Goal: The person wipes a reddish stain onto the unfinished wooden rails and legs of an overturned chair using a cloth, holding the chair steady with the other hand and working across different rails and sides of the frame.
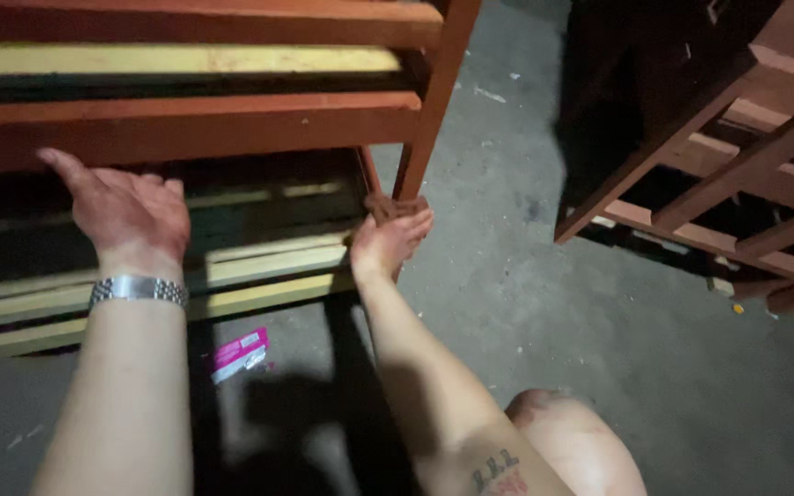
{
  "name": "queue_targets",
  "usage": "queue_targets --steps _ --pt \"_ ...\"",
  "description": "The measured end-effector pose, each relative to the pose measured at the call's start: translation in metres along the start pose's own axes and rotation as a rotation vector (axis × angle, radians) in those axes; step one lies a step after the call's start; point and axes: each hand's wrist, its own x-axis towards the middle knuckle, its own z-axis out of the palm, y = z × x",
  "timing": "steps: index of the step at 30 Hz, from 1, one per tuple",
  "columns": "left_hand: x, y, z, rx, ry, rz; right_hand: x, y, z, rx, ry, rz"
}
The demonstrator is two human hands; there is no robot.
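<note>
My left hand [126, 209] rests against the underside edge of a reddish-brown wooden rail [186, 129] of a furniture frame, fingers spread and holding nothing; a metal watch band circles the wrist. My right hand [390, 237] is lower, its fingers wrapped around the bottom of the frame's reddish leg [429, 119] near the floor. Pale yellow wooden slats [259, 266] lie under the frame, between the two hands.
A second reddish wooden frame [737, 165] leans at the right. The floor is grey concrete [599, 303], with a pink and white wrapper [239, 353] lying near my left forearm. My bare knee [581, 445] shows at the bottom.
</note>
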Motion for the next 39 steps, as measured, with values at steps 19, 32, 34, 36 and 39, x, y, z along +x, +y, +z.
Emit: queue_targets --steps 19,32,34,36,39 --pt "-0.088 -0.041 -0.054 0.327 -0.026 -0.304 0.030 0.033 -0.002 0.081 0.164 -0.328" --pt "-0.117 -0.168 -0.164 0.280 -0.152 -0.522 0.078 -0.059 -0.061 0.417 0.233 -0.370" --pt "-0.132 -0.179 -0.182 0.223 -0.155 -0.552 0.078 -0.067 -0.067 0.400 0.262 -0.414" --pt "-0.141 -0.185 -0.192 0.165 -0.140 -0.523 0.074 -0.071 -0.070 0.360 0.310 -0.453" --pt "-0.146 -0.187 -0.201 0.255 -0.039 -0.506 0.068 -0.079 -0.067 0.274 0.401 -0.450"
